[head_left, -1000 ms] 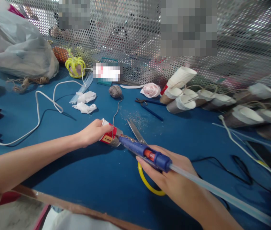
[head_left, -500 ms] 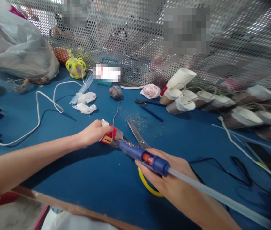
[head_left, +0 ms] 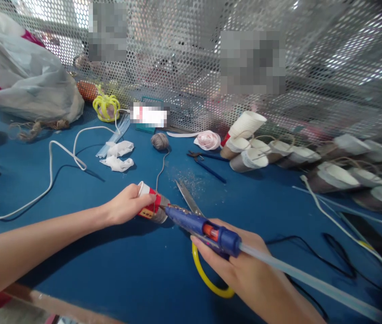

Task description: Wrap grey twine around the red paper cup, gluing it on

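Note:
My left hand (head_left: 125, 206) is closed around a red and white paper cup (head_left: 146, 211) that lies tipped on its side, its base end toward the right. Grey yarn runs to the cup from a small ball of yarn (head_left: 159, 141). My right hand (head_left: 234, 256) grips a blue hot glue gun (head_left: 194, 224), a long clear glue stick (head_left: 298, 274) jutting from its back. The gun's nozzle meets or nearly meets the cup near its base. Scissors (head_left: 188, 198) with yellow handles lie partly under the gun and my right hand.
Pliers (head_left: 207, 165) and a pale pink ribbon roll (head_left: 207, 140) lie behind the scissors. Several wrapped paper cups (head_left: 249, 159) stand at the right. A white cable (head_left: 51, 173) loops across the left. A perforated metal screen (head_left: 184, 67) closes the back; a plastic bag (head_left: 32, 76) leans there.
The view has tilted slightly, so most things sit lower in it. My left hand has turned the cup a little; the glue gun stays at its base end.

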The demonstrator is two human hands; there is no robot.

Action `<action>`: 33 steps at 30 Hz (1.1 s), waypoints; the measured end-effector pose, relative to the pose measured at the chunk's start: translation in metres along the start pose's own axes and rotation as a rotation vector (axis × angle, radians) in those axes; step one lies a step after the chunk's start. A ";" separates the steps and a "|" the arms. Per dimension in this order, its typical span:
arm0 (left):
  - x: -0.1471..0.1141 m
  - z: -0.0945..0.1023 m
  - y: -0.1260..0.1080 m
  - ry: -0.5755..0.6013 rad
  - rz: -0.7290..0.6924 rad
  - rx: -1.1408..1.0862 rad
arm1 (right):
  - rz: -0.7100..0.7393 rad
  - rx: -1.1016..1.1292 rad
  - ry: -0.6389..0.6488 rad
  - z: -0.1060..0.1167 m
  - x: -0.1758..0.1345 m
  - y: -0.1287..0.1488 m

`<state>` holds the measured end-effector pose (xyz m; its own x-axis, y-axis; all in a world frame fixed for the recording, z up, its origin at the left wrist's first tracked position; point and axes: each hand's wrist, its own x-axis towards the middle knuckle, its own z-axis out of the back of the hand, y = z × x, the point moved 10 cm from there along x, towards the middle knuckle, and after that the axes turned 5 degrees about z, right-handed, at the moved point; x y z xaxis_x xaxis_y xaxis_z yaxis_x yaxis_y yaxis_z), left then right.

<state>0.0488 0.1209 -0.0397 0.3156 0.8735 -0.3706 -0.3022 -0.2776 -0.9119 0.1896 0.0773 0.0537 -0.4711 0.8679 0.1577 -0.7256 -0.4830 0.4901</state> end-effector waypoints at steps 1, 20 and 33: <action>-0.001 0.001 -0.001 -0.007 -0.020 -0.005 | -0.009 0.006 0.004 0.000 0.001 -0.001; -0.005 0.000 -0.003 0.006 -0.061 0.023 | 0.115 -0.104 -0.143 0.012 0.001 0.002; -0.006 -0.002 -0.004 0.016 -0.064 0.024 | 0.123 -0.063 -0.084 0.013 0.001 0.010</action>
<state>0.0494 0.1157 -0.0341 0.3497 0.8825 -0.3146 -0.3025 -0.2115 -0.9294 0.1885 0.0751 0.0695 -0.5162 0.8073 0.2860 -0.6963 -0.5900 0.4087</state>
